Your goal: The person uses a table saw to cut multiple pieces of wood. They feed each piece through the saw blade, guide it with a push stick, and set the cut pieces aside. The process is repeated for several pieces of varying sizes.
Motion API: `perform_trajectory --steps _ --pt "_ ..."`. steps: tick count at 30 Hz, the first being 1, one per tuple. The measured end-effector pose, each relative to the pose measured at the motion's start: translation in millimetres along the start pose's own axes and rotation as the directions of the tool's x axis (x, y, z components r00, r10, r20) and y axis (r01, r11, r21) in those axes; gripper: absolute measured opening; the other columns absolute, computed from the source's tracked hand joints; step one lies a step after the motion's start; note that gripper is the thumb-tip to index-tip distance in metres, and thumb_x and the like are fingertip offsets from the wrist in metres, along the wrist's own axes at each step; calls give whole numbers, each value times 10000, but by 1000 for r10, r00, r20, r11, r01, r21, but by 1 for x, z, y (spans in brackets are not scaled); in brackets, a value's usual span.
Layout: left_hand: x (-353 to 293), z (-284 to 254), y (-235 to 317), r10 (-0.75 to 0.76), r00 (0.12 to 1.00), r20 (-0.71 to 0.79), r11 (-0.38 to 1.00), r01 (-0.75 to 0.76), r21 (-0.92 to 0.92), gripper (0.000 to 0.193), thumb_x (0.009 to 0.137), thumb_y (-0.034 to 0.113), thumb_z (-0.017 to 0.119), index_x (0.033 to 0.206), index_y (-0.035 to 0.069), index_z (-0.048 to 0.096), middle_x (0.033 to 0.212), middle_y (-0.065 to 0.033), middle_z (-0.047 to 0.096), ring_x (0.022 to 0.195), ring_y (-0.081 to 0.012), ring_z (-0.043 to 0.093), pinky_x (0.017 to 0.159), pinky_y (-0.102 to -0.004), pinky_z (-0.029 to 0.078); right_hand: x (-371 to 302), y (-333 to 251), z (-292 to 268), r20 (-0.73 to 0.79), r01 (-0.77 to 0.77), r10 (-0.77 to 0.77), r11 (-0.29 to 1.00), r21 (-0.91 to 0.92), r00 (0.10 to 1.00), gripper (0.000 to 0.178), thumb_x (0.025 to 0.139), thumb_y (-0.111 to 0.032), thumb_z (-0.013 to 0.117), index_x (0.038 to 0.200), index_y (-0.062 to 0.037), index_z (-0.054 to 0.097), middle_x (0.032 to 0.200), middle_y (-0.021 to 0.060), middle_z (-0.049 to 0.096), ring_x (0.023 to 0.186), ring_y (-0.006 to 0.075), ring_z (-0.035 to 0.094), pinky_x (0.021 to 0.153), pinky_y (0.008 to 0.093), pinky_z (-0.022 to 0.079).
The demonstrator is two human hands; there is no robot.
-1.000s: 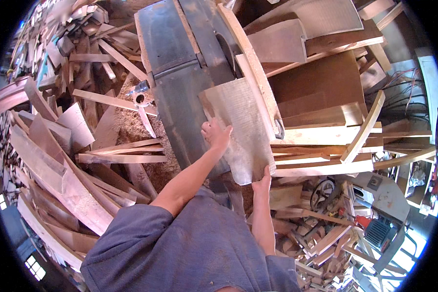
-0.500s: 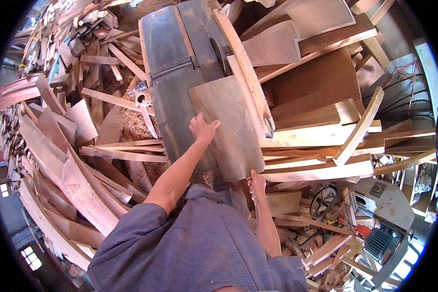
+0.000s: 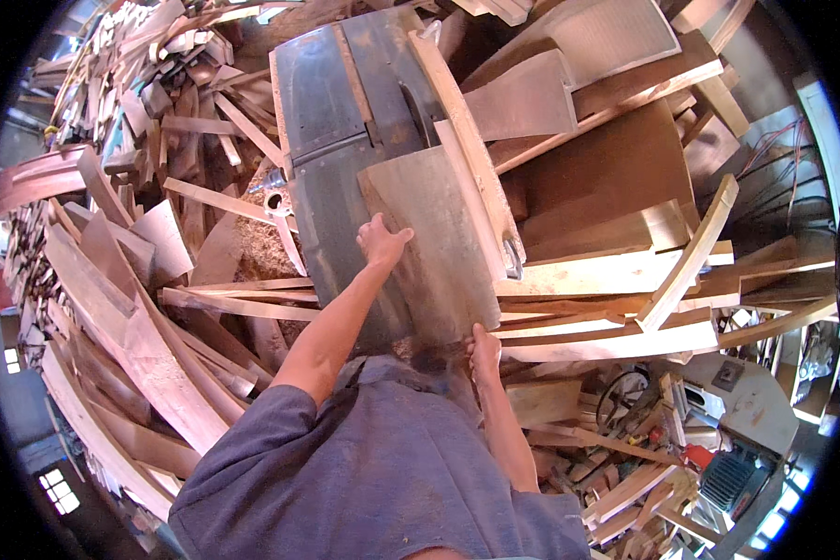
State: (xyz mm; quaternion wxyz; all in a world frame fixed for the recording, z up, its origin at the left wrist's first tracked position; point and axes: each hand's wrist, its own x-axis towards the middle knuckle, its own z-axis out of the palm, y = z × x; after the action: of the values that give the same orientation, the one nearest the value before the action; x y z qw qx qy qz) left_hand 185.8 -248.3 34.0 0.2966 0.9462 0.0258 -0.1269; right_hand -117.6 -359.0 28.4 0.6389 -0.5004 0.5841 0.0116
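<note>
A broad, flat wooden board (image 3: 439,224) lies on a dark metal machine table (image 3: 331,201), close along a pale wooden strip on its right side. My left hand (image 3: 383,243) rests at the board's left edge, its thumb stretched apart from the fingers and over the board. At the near right corner, my right hand (image 3: 483,353) is closed on the board, fingers bent and partly hidden. A long slot runs through the far part of the table, and a pale wooden fence (image 3: 476,159) stands along its right.
Curved wooden planks (image 3: 159,355) are stacked at left, with offcuts heaped behind them. Long boards (image 3: 607,341) lie right of the table. A machine with a dark ribbed motor (image 3: 737,481) stands at lower right. Sawdust (image 3: 269,247) covers the ground beside the table.
The board has slid slightly forward against the table, and both hands have gone with it. The view has shifted a little. Both hands keep their places on the board.
</note>
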Motion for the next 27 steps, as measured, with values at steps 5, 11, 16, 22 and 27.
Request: perform_trajectory --steps 5,11,16,22,27 --pt "4 -3 -3 -7 998 55 1000 8 -15 870 748 452 859 1445 49 529 1441 -268 487 1340 -450 444 1121 -505 390 8 4 8 0 1 -1 1000 -18 1000 489 1018 -443 611 783 -14 628 545 1 486 376 111 382 342 287 276" --pt "-8 -1 -12 157 987 -24 987 -158 -16 730 782 386 832 1353 25 555 1431 -261 482 1299 -462 466 1089 -519 409 10 -4 12 26 8 -9 999 33 1000 500 1022 -448 608 782 -10 626 557 8 493 374 115 388 339 282 286" --pt "-58 -4 -15 403 915 15 915 -403 1 677 748 319 840 1285 7 572 1416 -265 482 1278 -480 465 1081 -526 409 19 -6 20 10 3 -3 998 68 1000 481 1017 -445 615 768 -34 608 550 12 493 374 113 399 341 276 294" --pt "-150 -19 -6 778 575 253 596 -803 -7 724 634 339 884 1206 10 588 1419 -253 481 1370 -500 418 1128 -580 361 21 -13 30 4 64 -65 989 131 998 452 1010 -421 619 731 -67 585 545 14 500 376 120 401 348 287 301" --pt "-160 2 1 786 494 371 508 -859 67 800 655 391 893 1257 -15 556 1502 -273 411 1486 -517 291 1207 -601 274 34 -8 38 -25 198 -196 976 93 980 430 999 -372 630 669 -106 557 545 18 488 395 130 426 365 314 309"
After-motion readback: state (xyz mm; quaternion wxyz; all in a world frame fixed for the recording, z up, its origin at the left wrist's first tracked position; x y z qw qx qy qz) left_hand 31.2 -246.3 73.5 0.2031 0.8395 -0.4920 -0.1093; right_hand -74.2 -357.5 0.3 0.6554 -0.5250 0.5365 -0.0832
